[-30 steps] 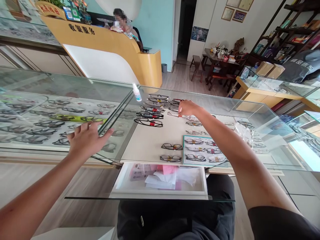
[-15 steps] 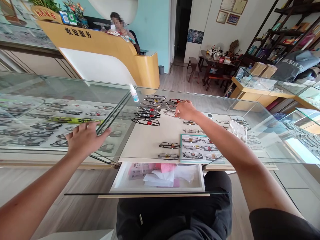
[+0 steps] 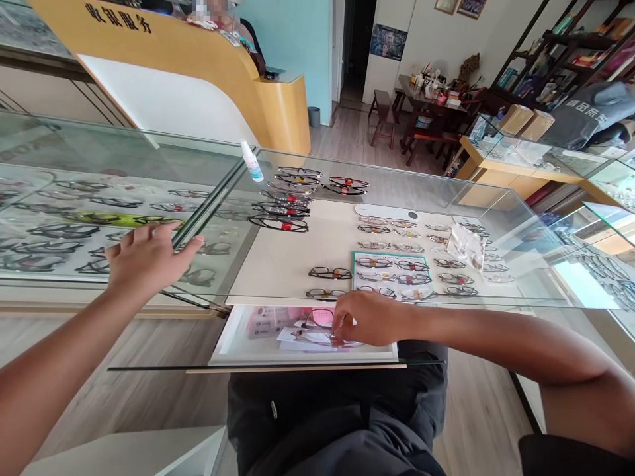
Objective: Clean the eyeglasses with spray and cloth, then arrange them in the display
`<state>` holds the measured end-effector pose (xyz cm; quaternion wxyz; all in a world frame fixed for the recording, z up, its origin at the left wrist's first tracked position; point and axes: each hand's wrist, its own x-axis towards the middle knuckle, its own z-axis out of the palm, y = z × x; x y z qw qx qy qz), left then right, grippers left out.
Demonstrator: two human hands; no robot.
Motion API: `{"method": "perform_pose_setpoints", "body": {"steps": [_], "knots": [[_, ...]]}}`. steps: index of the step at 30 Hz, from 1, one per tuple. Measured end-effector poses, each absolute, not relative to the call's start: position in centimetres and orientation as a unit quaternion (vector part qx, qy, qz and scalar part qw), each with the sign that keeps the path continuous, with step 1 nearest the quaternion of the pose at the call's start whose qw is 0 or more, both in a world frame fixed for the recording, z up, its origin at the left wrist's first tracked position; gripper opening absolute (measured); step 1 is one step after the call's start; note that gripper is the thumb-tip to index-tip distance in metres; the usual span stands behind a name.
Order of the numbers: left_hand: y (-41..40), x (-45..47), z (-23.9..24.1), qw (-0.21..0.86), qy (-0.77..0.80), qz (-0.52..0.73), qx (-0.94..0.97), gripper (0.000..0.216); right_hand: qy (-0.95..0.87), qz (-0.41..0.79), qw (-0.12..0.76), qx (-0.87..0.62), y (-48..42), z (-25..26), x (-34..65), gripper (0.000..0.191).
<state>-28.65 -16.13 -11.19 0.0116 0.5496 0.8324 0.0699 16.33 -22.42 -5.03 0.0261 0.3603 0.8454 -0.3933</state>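
My left hand [image 3: 143, 254] rests with spread fingers on the glass countertop, by the seam between two display cases. My right hand [image 3: 367, 318] is closed on eyeglasses [image 3: 317, 339], holding them over the open drawer [image 3: 221, 350] in front of my lap. A dark upper rim and a paler frame show beside the fingertips, seemingly two pairs; the hand hides part of them. Pink sheets and white papers [image 3: 290, 335] lie in the drawer. Toward the counter's far side, several dark eyeglasses [image 3: 280, 223] sit in a column, with red-and-black eyeglasses [image 3: 346, 186] to their right.
A white dropper-style bottle [image 3: 252, 162] stands on the glass at the far left. A teal-edged tray [image 3: 353, 264] of eyeglasses and a crumpled white cloth [image 3: 466, 246] are to the right. Beyond the counter are a cashier desk [image 3: 282, 112] with a person and a wooden table [image 3: 421, 99].
My right hand has come back from the far eyeglasses to above the drawer, bringing eyeglasses with it. My left hand stays on the glass. The view has tipped downward.
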Motion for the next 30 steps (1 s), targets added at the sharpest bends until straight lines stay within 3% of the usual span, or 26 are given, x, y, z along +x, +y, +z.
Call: {"method": "perform_pose_setpoints", "body": {"steps": [10, 20, 30], "knots": [[-16.2, -28.4, -11.1, 0.010, 0.830, 0.070, 0.553, 0.096, 0.897, -0.264, -0.010, 0.355, -23.6, -14.8, 14.2, 0.017], [-16.4, -28.4, -11.0, 0.006, 0.830, 0.079, 0.552, 0.090, 0.950, -0.041, -0.099, 0.293, -16.6, -22.8, 8.7, 0.036], [-16.7, -28.0, -10.8, 0.001, 0.830, 0.087, 0.551, 0.092, 0.954, 0.036, -0.157, 0.251, -13.0, -27.6, 3.8, 0.029]]}}
